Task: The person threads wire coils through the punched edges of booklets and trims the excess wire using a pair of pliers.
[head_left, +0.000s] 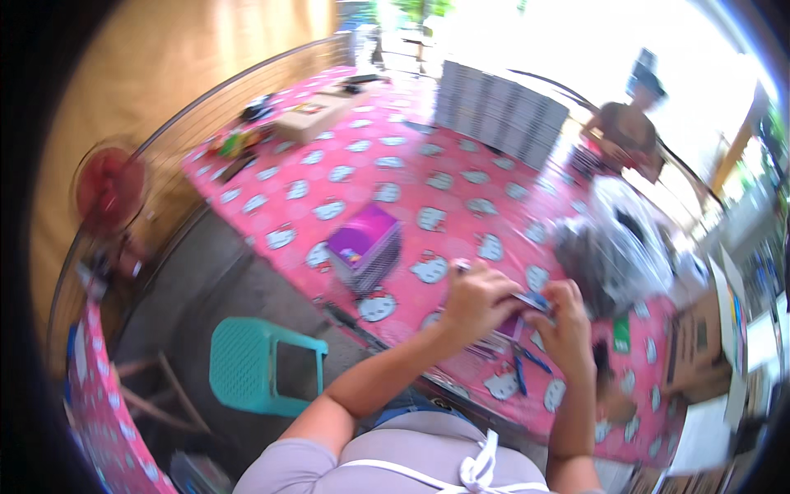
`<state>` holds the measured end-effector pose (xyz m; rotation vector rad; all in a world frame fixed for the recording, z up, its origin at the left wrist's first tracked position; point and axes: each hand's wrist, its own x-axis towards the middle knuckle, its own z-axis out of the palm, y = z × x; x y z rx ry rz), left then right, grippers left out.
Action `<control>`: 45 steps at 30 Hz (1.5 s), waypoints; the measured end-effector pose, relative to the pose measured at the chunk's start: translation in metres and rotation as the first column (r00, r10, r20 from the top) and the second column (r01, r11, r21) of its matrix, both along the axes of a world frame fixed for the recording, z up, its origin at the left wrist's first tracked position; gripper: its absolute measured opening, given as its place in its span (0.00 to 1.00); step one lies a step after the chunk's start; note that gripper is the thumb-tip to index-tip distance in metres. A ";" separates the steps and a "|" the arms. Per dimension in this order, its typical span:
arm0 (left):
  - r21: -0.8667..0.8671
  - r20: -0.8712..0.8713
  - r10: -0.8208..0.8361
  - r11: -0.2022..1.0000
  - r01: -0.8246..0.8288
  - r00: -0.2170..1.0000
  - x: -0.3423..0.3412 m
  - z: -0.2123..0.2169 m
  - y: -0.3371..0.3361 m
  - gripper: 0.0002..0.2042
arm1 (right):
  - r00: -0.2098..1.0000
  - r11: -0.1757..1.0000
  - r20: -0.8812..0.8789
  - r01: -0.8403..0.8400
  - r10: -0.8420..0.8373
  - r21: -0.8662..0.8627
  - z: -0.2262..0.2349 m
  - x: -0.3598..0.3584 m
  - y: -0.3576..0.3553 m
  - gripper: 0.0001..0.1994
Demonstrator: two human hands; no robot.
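Above the pink-covered table, my left hand (484, 298) and my right hand (569, 323) come close together. Their fingers pinch a small flat piece (533, 300), pale with some blue, too blurred to name. A dark tip shows at the top of my left fist; its kind is unclear. Under my hands lies a purple item (510, 328), partly hidden by them. Blue-handled pliers (522, 375) rest on the cover just below my right hand. A neat stack of purple-topped packs (367, 239) stands to the left of my hands.
Ahead rises a big block of stacked packs (498, 111). A person (629, 136) sits at the far right, behind a bulging clear plastic bag (617, 247). Cardboard boxes (699, 337) line the right side. At left are a teal stool (247, 366) and a red fan (109, 188).
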<state>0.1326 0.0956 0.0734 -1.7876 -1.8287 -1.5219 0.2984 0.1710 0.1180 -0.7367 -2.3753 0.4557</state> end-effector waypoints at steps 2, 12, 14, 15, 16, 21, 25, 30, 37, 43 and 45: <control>-0.021 0.005 -0.009 1.000 0.010 1.000 0.003 0.006 0.011 0.08 | 0.999 0.998 -0.023 -0.047 0.046 -0.030 -0.006 0.004 0.013 0.14; 0.057 -0.020 0.034 0.998 -0.033 0.999 0.011 -0.022 0.031 0.11 | 0.983 0.939 0.006 -0.179 0.185 0.294 -0.003 -0.047 -0.005 0.13; 0.012 -0.058 0.058 0.998 -0.058 0.997 0.000 -0.039 0.049 0.11 | 0.983 0.916 -0.079 -0.123 0.165 0.383 -0.010 -0.032 0.000 0.15; -0.048 -0.054 0.080 0.995 -0.083 0.995 -0.021 -0.058 0.055 0.11 | 0.993 0.954 -0.074 -0.070 0.096 0.292 -0.010 -0.026 -0.002 0.16; -0.039 0.193 -0.114 0.992 0.124 0.975 -0.016 -0.060 0.059 0.11 | 0.992 0.957 -0.052 -0.099 0.117 0.272 -0.016 -0.026 0.003 0.16; -0.064 -0.130 0.094 0.993 -0.102 0.987 0.001 -0.022 0.025 0.11 | 1.000 0.983 0.014 -0.009 0.007 0.184 -0.051 -0.007 0.041 0.16; -0.129 -0.151 0.064 0.988 -0.084 0.987 -0.003 -0.022 0.033 0.12 | 1.000 0.989 0.022 -0.021 0.018 0.149 -0.065 -0.019 0.046 0.16; -0.028 -0.167 0.071 0.997 -0.077 0.983 -0.004 -0.037 0.045 0.17 | 0.999 0.991 0.044 -0.037 0.032 0.126 -0.076 -0.026 0.052 0.17; -0.293 -0.208 0.016 0.953 -0.078 0.978 0.011 -0.027 0.046 0.23 | 0.999 0.997 0.039 0.020 -0.023 0.071 -0.100 0.007 0.086 0.21; -0.032 0.108 -0.031 0.999 0.035 0.994 0.002 0.005 -0.003 0.14 | 0.996 0.995 -0.084 0.031 -0.039 -0.091 -0.136 0.057 0.160 0.25; -0.042 0.096 -0.051 0.998 0.056 0.994 -0.006 0.011 -0.007 0.14 | 0.994 0.993 -0.111 -0.010 -0.003 -0.118 -0.129 0.074 0.160 0.26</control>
